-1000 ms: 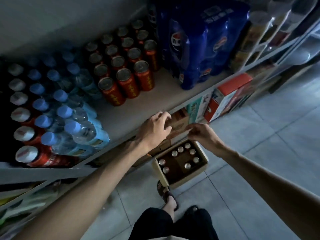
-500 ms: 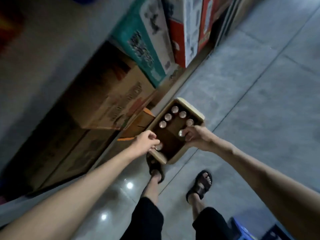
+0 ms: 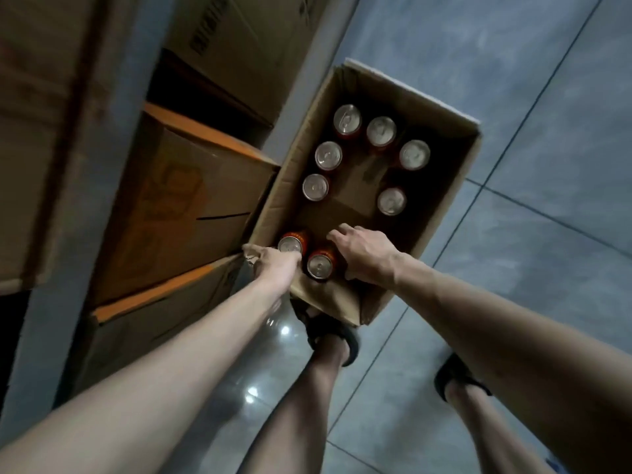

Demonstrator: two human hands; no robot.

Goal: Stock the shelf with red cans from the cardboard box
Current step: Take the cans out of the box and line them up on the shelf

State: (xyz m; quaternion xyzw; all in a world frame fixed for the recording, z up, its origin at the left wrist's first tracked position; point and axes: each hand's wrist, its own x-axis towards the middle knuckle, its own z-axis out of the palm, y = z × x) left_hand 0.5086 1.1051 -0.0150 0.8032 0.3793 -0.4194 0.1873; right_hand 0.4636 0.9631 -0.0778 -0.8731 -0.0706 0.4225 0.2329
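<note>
Red cans, eight, all inside the open cardboard box at frame centre: six stand low on its bottom, silver tops up, and two sit raised side by side at the near end. Left hand, grip curled round the left raised can; right hand, grip wrapped round the right raised can. Box stands on the tiled floor, touching stacked cartons at left; two sandalled feet below.
</note>
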